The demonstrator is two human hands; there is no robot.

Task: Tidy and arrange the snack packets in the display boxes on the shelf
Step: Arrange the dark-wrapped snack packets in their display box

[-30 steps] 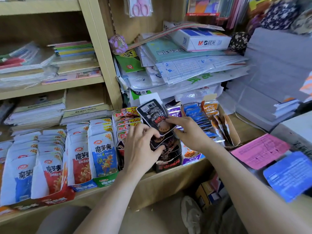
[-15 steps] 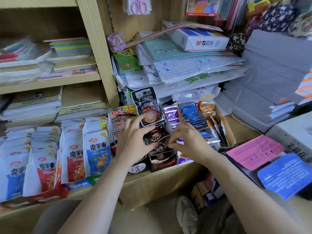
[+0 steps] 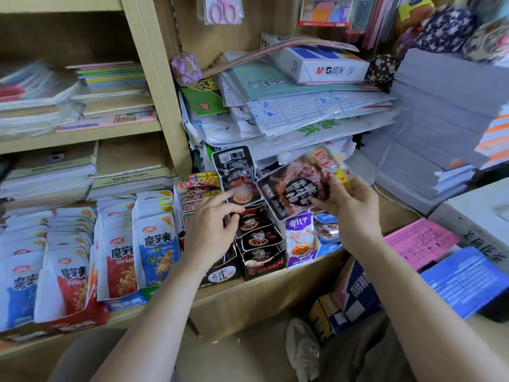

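Two hands work over the snack row on the shelf (image 3: 261, 296). The right hand (image 3: 355, 213) pinches a dark packet (image 3: 294, 186) by its right edge. The packet is held in the air above the boxes, tilted, with its print blurred. The left hand (image 3: 210, 227) sits low at the black display box (image 3: 264, 267). Its thumb and forefinger lie at the foot of an upright black packet (image 3: 235, 172) that stands taller than its row. Whether they pinch it or only steady it cannot be told.

Step in hand, by judgement: seating the dark packet in a row.
- The left hand should hold the row back so a gap shows.
- The right hand should bring the packet down bottom edge first, face forward and square to its neighbours, and release only once it stands.
- The pouches look slick and floppy, and a hold at one edge lets the packet swing. A lower hold may serve better.
- Print should be matched to box first. Which box this packet belongs in is not plain from here.

Containers:
- The black display box holds lotus-root packets (image 3: 256, 221), overlapped front to back.
- Just to its right, a purple packet (image 3: 298, 238) fronts its own box, with small blue packets (image 3: 326, 232) beside it.
- Behind the left hand stand red-topped packets (image 3: 192, 186).
- Further left, blue-and-white packets (image 3: 157, 252) and red-and-white packets (image 3: 71, 282) stand in close files.
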